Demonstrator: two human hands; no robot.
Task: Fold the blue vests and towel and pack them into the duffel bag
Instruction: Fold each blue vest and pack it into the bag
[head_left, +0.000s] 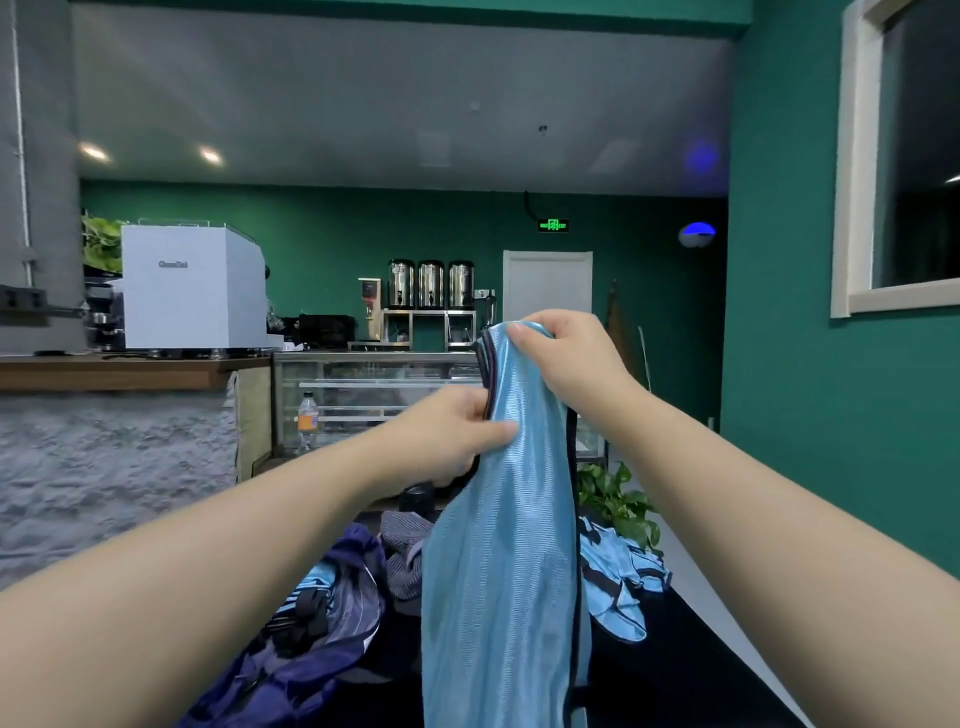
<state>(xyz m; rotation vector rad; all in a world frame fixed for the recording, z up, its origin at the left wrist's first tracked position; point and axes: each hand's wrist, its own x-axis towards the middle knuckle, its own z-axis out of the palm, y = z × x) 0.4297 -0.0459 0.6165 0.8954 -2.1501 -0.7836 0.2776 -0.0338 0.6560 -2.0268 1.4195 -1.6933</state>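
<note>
A light blue vest (498, 561) with dark trim hangs in front of me, held up above the dark table (691, 670). My right hand (563, 353) grips its top end. My left hand (457, 431) pinches its left edge a little lower. On the table below lie a dark blue duffel bag (311, 623) at the left, with blue fabric showing inside it, a grey striped towel (405, 551) behind it, and more light blue vests (618, 577) at the right.
A potted green plant (618, 499) stands behind the vests. A stone-faced counter (114, 467) with a white coffee machine (192, 286) is at the left, a glass display case (374, 384) beyond, a green wall at the right.
</note>
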